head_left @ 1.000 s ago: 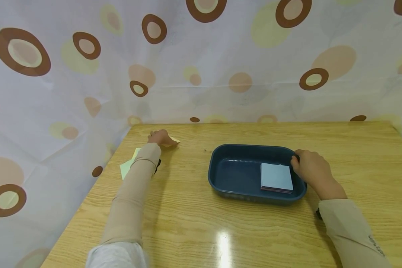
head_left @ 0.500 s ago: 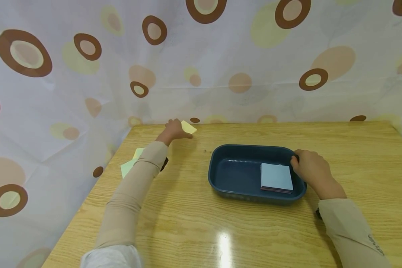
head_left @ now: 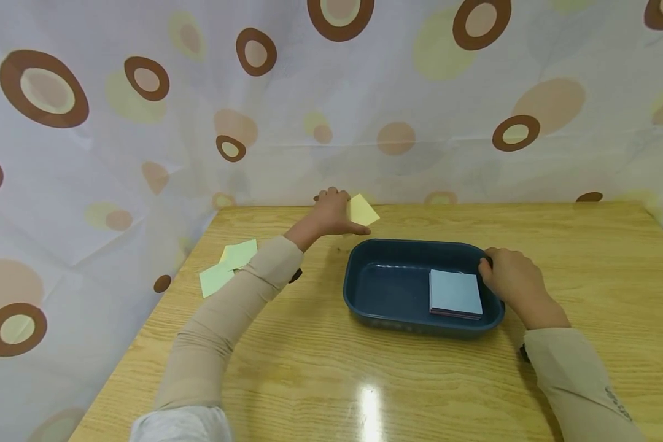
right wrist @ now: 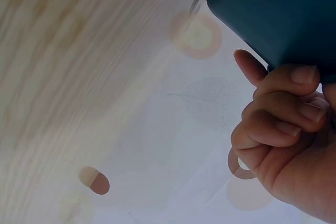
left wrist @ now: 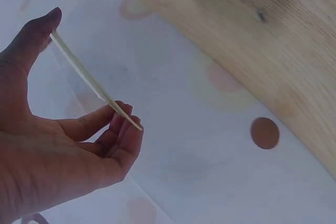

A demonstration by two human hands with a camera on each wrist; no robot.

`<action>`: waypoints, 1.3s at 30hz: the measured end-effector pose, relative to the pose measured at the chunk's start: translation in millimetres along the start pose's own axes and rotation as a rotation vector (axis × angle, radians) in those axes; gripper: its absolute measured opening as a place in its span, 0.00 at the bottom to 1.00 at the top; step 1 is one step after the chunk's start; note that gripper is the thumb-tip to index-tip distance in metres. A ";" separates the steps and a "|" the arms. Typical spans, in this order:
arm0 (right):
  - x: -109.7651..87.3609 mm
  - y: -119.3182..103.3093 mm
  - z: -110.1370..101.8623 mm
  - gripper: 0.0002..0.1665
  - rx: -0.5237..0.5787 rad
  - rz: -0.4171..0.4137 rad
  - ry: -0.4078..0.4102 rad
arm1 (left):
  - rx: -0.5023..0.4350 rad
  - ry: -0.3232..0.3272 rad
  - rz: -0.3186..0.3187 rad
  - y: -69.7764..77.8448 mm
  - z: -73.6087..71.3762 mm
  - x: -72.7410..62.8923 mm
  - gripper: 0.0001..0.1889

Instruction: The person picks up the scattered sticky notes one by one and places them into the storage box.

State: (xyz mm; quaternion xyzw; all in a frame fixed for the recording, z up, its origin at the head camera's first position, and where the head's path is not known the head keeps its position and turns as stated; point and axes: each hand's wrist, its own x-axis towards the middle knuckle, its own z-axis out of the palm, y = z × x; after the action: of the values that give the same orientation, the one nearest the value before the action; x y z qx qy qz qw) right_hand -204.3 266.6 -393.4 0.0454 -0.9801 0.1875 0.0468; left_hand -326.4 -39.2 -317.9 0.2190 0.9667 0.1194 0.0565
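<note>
In the head view my left hand grips a thin stack of yellow paper squares above the table, left of and behind the tray. The left wrist view shows the yellow stack edge-on, between the thumb and the curled fingers. My right hand holds the right end of a dark blue tray; from the right wrist view, its fingers curl at the rim of the tray. A light blue stack of paper squares lies inside, at the tray's right end.
Pale green paper squares lie overlapping on the wooden table at the left, with a yellow edge showing beneath. A patterned cloth hangs behind and along the left side of the table.
My left hand has lifted the yellow paper stack and carried it right, towards the tray. More of the green squares shows now. The right hand and tray have stayed put.
</note>
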 end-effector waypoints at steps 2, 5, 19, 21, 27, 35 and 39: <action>0.1 -0.2 0.8 0.20 -0.002 0.003 0.001 | -0.009 -0.020 0.043 13.2 1.1 -2.0 0.41; 0.0 -0.2 1.1 0.20 -0.002 0.002 0.005 | 0.009 -0.053 0.105 31.3 4.1 -2.2 0.42; -1.2 0.2 0.5 0.19 0.019 0.003 0.012 | 0.276 -0.204 0.335 105.3 32.7 2.7 0.43; -0.6 -0.1 0.4 0.20 0.018 0.010 0.006 | 0.317 -0.219 0.356 112.7 39.2 2.8 0.44; 0.3 -0.8 -2.1 0.21 0.017 0.027 -0.022 | 0.390 -0.286 0.408 132.7 55.4 2.3 0.45; 0.2 -3.5 -2.4 0.21 0.027 0.035 -0.030 | 0.479 -0.389 0.489 146.8 74.1 6.0 0.44; 1.0 -4.9 -1.5 0.21 0.028 0.032 -0.025 | 0.514 -0.399 0.533 149.2 80.2 7.2 0.44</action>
State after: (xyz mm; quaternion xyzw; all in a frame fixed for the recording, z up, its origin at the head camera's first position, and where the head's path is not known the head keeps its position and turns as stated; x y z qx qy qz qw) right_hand -204.6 262.5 -390.1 0.0327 -0.9785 0.2014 0.0309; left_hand -258.8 111.1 -357.5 0.4871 0.8448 -0.1598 0.1532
